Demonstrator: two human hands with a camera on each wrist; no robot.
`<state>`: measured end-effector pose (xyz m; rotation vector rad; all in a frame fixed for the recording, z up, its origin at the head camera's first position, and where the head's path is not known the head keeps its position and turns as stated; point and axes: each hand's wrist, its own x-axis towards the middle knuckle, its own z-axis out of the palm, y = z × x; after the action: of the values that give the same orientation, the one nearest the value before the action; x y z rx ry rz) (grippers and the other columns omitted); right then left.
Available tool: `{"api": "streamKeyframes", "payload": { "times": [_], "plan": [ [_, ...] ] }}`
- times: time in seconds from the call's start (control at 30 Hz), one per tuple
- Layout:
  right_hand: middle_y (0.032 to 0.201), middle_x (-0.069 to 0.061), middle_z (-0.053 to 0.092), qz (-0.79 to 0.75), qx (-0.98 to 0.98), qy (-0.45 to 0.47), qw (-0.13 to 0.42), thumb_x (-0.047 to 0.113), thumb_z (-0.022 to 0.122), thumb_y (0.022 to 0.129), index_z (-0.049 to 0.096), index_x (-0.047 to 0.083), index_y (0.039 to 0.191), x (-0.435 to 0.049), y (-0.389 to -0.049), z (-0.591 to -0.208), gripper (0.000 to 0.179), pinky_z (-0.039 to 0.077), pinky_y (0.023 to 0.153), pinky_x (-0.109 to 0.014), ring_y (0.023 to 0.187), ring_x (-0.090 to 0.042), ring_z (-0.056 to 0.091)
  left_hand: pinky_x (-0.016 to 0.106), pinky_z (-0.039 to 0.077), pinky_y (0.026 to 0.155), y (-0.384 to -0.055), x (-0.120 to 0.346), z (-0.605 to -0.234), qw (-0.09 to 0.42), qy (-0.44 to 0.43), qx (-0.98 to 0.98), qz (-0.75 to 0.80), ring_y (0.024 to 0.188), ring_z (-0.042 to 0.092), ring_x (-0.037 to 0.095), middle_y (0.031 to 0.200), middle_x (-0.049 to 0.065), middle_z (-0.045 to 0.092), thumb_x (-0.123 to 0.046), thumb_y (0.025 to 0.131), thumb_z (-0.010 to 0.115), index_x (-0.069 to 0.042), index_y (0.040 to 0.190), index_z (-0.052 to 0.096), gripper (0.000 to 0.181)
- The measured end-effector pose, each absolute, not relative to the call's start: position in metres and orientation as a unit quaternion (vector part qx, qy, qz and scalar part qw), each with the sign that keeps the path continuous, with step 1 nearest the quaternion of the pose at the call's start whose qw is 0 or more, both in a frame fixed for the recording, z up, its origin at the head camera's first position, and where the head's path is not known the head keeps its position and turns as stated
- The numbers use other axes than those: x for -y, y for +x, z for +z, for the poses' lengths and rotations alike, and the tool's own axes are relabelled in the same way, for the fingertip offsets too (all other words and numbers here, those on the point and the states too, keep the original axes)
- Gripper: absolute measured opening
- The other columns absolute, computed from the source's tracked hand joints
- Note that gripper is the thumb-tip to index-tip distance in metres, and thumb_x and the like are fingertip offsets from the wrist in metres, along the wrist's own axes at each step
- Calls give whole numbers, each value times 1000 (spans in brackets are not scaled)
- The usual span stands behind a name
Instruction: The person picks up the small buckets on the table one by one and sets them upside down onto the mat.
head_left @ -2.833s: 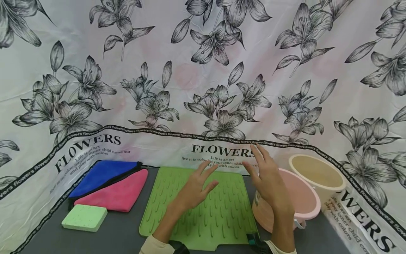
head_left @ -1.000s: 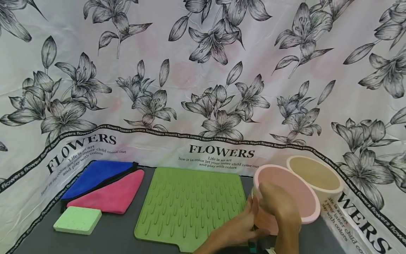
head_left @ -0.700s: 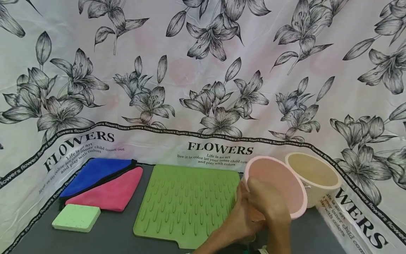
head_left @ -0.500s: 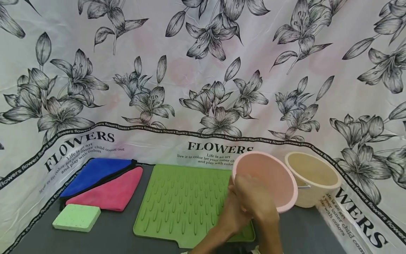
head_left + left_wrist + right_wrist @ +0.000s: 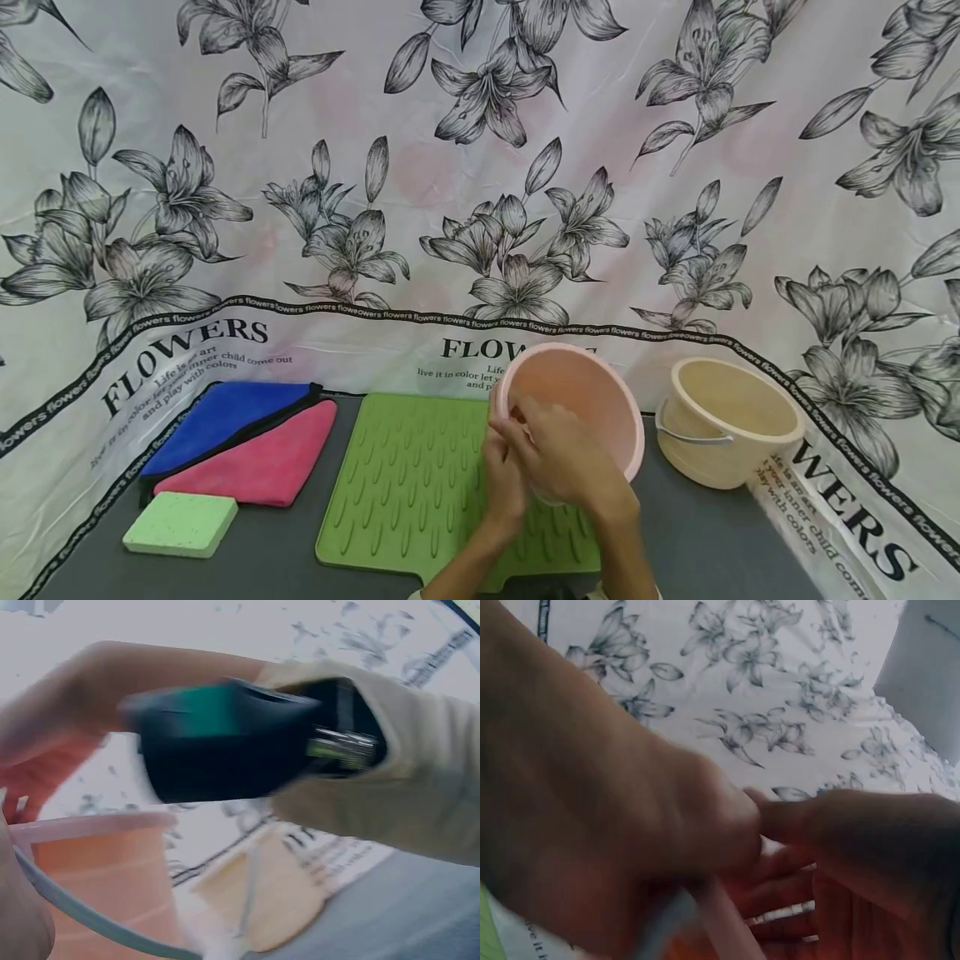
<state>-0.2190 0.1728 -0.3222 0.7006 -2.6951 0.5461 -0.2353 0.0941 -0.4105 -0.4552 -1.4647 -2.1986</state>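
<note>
A pink bucket (image 5: 618, 417) is held tilted over the right half of the green mat (image 5: 405, 475), which bears raised ridges. My right hand (image 5: 566, 454) grips the near left part of its rim, fingers curled over the edge. My left hand (image 5: 504, 479) holds the bucket's left side, low beside the right hand. In the left wrist view the bucket's wall (image 5: 105, 885) and its grey handle (image 5: 97, 922) show. Seen from the right wrist, the right hand (image 5: 622, 817) is blurred and the left hand (image 5: 840, 862) curves round from the opposite side.
A cream bucket (image 5: 720, 450) with a wire handle stands to the right on the dark grey table (image 5: 697, 550). On the left lie a blue and a pink cloth (image 5: 255, 458) and a pale green sponge (image 5: 180, 523). A flower-printed sheet (image 5: 420, 250) hangs behind.
Both hands came from above the mat to the pink bucket and took hold of it. It has moved left from beside the cream bucket to over the mat, uncovering the cream bucket's handle.
</note>
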Motion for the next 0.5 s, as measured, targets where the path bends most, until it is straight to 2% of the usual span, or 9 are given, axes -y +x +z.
{"api": "streamKeyframes", "payload": {
  "times": [0.1, 0.13, 0.17, 0.27, 0.4, 0.43, 0.5],
  "plan": [
    [103, -3, 75, 200, 899, 317, 228, 20, 62, 105, 71, 10, 116, -185, -223, -323, 17, 61, 88, -38, 96, -20, 74, 26, 57, 102, -242, -73, -400, 185, -135, 531, -816, 137, 61, 31, 160, 25, 46, -6, 112, 34, 0, 166, 19, 57],
    [109, -5, 77, 206, 882, 334, 262, 14, 65, 103, 72, 6, 119, -190, -225, -322, 19, 61, 94, -38, 103, -21, 74, 31, 54, 106, -244, -67, -397, 178, -123, 530, -820, 146, 51, 38, 168, 25, 32, -2, 108, 37, -2, 166, 20, 61],
    [115, -8, 77, 213, 867, 342, 292, 9, 66, 101, 72, 4, 121, -195, -226, -322, 21, 60, 98, -38, 109, -24, 74, 33, 56, 105, -245, -61, -393, 164, -114, 525, -827, 147, 48, 45, 170, 23, 30, 2, 103, 39, -6, 166, 23, 66],
    [125, -17, 73, 240, 834, 336, 368, -4, 66, 97, 71, -3, 123, -209, -230, -320, 26, 53, 108, -24, 120, -34, 70, 35, 56, 103, -248, -41, -382, 127, -109, 522, -837, 151, 42, 42, 173, 11, 28, 7, 93, 42, -13, 165, 31, 75],
    [137, -25, 65, 269, 829, 285, 399, -13, 61, 98, 70, -5, 126, -224, -233, -318, 31, 38, 112, -4, 129, -43, 62, 37, 52, 109, -250, -16, -369, 117, -131, 542, -822, 156, 37, 34, 173, -1, 31, 11, 91, 43, -13, 161, 39, 75],
    [139, -25, 64, 268, 834, 273, 398, -15, 60, 97, 69, -5, 127, -227, -234, -318, 34, 43, 109, -6, 129, -44, 62, 38, 51, 110, -250, -10, -366, 118, -138, 543, -820, 157, 36, 34, 173, -1, 31, 13, 90, 44, -13, 161, 39, 76],
    [142, -25, 62, 257, 847, 255, 389, -20, 58, 95, 68, -3, 131, -233, -236, -318, 41, 54, 104, -19, 129, -46, 62, 40, 48, 112, -251, 1, -362, 117, -153, 546, -815, 157, 35, 32, 172, 0, 33, 15, 89, 44, -14, 162, 38, 78]
  ]
}}
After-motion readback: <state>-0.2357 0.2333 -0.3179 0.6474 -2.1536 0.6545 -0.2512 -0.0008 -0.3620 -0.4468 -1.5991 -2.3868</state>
